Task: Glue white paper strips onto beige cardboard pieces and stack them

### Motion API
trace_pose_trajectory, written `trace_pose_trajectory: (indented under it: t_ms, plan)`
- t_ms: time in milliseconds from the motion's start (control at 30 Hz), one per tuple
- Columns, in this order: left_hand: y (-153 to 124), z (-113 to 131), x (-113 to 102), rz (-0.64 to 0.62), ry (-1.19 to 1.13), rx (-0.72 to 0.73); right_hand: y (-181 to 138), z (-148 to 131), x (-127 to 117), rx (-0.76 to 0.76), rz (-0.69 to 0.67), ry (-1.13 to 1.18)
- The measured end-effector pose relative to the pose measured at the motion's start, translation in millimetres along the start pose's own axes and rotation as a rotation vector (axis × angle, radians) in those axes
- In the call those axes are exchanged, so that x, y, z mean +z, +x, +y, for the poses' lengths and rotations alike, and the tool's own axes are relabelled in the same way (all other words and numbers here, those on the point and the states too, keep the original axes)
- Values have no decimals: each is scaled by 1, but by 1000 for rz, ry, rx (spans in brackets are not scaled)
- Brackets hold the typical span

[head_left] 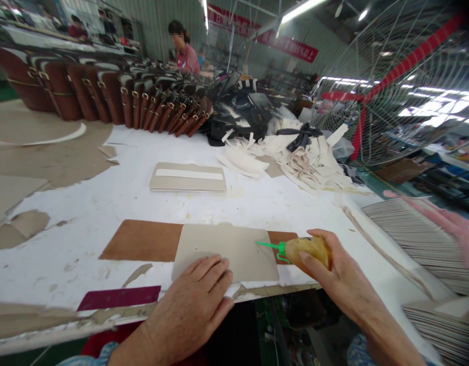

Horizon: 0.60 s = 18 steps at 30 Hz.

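Observation:
My left hand (198, 295) lies flat, fingers together, pressing the near edge of a beige card panel (234, 246). The panel rests on a brown leather strip (143, 240) on the white table (116, 198). My right hand (329, 269) grips a yellowish glue bottle (309, 250) with a green nozzle (270, 246). The nozzle tip points left and touches the panel's right part.
A stack of beige panels (187, 178) lies further back. A row of brown bags (105, 91) stands at the back left, with black parts and pale offcuts (306, 157) at the back right. Card stacks (417, 239) sit at the right. A maroon piece (120, 297) lies near the front edge. A person stands behind the bags.

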State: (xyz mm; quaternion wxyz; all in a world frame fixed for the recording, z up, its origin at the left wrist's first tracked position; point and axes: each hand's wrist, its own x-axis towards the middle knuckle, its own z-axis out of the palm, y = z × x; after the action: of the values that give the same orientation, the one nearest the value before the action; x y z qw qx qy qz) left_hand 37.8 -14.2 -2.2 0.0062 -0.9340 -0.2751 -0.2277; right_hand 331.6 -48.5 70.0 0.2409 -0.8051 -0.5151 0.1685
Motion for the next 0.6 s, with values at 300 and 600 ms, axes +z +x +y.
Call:
trace_pose_trajectory:
  t_ms: [300,600]
  plan:
    - [0,0,0,-7,-11,-7,-4,3,-3,-31,-9,-49]
    - [-1,0,1,-20,-35,-16,-8,11,1,-133,49,-10]
